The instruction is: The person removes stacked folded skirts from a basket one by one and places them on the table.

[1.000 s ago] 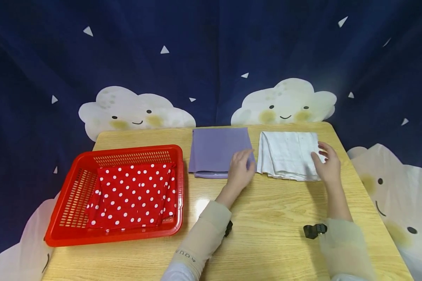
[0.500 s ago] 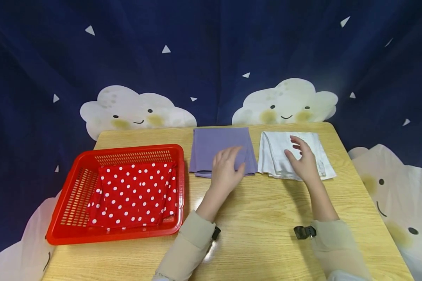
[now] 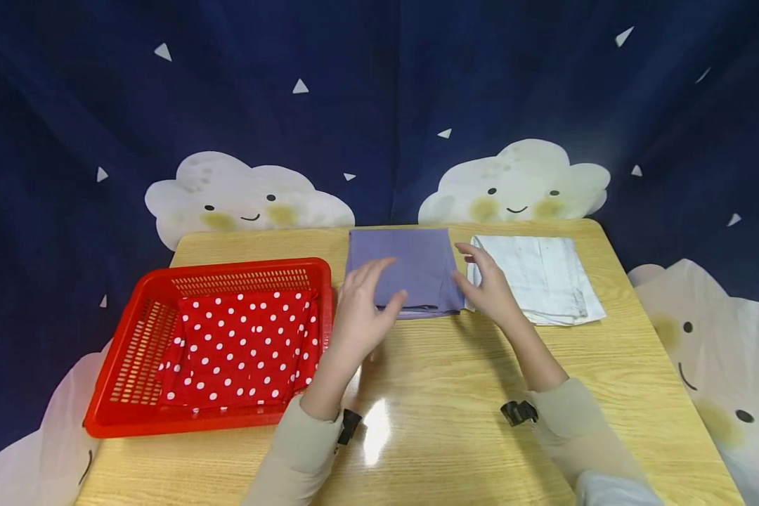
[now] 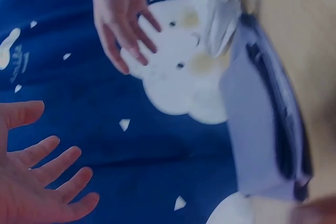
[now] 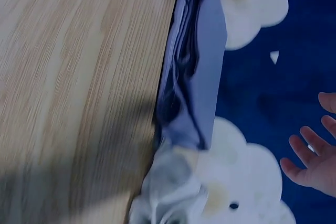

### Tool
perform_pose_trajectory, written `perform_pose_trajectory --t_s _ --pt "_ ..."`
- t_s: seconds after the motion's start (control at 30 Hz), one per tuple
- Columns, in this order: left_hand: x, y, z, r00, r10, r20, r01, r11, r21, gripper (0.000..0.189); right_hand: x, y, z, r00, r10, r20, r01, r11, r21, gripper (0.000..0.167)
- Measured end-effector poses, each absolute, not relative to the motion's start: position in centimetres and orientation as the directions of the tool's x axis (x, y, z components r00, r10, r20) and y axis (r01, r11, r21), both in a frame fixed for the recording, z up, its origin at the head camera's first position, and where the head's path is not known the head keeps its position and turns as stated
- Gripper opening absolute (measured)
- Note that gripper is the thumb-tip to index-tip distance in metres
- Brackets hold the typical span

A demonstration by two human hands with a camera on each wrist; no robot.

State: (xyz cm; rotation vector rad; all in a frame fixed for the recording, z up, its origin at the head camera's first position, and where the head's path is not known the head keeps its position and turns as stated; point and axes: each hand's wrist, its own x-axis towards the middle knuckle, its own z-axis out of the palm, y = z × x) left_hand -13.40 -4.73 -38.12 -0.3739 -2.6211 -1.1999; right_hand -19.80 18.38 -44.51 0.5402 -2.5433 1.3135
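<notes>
A folded purple cloth [image 3: 411,263] lies at the back middle of the table, its layered edge facing the person. My left hand [image 3: 362,306] hovers at its near left corner, fingers spread and holding nothing. Over the gap between the purple cloth and a folded white cloth [image 3: 537,274] hangs my right hand [image 3: 488,287], also with nothing in its fingers. In the left wrist view the left hand [image 4: 47,171] shows relaxed fingers, apart from the purple cloth [image 4: 252,114]. The right wrist view has the right hand [image 5: 315,156] clear of the cloth too.
A red plastic basket [image 3: 110,422] stands on the left side of the wooden table [image 3: 443,436], with a folded red polka-dot cloth [image 3: 240,348] inside. Behind the table hangs a dark blue curtain [image 3: 379,91] printed with clouds.
Both hands have moved left: the right from the white cloth's right edge to its left side, the left from the purple cloth's right side to its left corner. The cloths stay in place.
</notes>
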Motion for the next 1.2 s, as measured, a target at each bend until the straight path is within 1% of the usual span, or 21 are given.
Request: perform_pose_trajectory --t_s 0.13,0.23,0.3,0.43,0.6,0.8,0.97,1.2 --pt "-13.2 -6.8 -37.0 -0.949 0.107 0.296 0.304 0.562 0.77 0.045 -19.9 16.2 -44.1 -0.885 -0.289 0.364 -0.465 0.52 -0.717 0.049" --pt "-13.2 -8.5 -36.4 -0.954 0.079 0.289 0.283 0.556 0.782 0.045 -19.9 14.8 -43.7 -0.878 -0.324 0.352 -0.476 0.519 -0.71 0.049" --pt "-13.3 -9.9 -36.2 -0.953 0.06 0.297 0.277 0.566 0.777 0.045 -19.9 13.8 -43.6 -0.871 -0.343 0.351 -0.487 0.517 -0.704 0.049" --pt "-13.3 -12.8 -36.0 -0.959 -0.006 0.283 0.223 0.599 0.769 0.046 -19.8 11.8 -43.3 -0.855 -0.382 0.352 -0.514 0.531 -0.673 0.05" --pt "-13.3 -16.6 -36.0 -0.971 -0.097 0.217 0.107 0.636 0.764 0.047 -19.4 9.5 -42.9 -0.841 -0.42 0.34 -0.53 0.52 -0.669 0.051" --pt "-13.1 -20.8 -36.0 -0.97 -0.171 0.171 0.011 0.674 0.738 0.049 -18.7 6.6 -42.9 -0.831 -0.46 0.312 -0.539 0.526 -0.658 0.054" --pt "-12.8 -24.1 -36.2 -0.972 -0.192 0.132 -0.042 0.702 0.711 0.053 -18.3 4.5 -43.2 -0.842 -0.451 0.296 -0.511 0.491 -0.705 0.057" --pt "-12.2 -27.9 -36.9 -0.985 -0.173 0.023 -0.113 0.73 0.674 0.06 -17.9 2.2 -43.4 -0.86 -0.422 0.288 -0.46 0.395 -0.795 0.06"
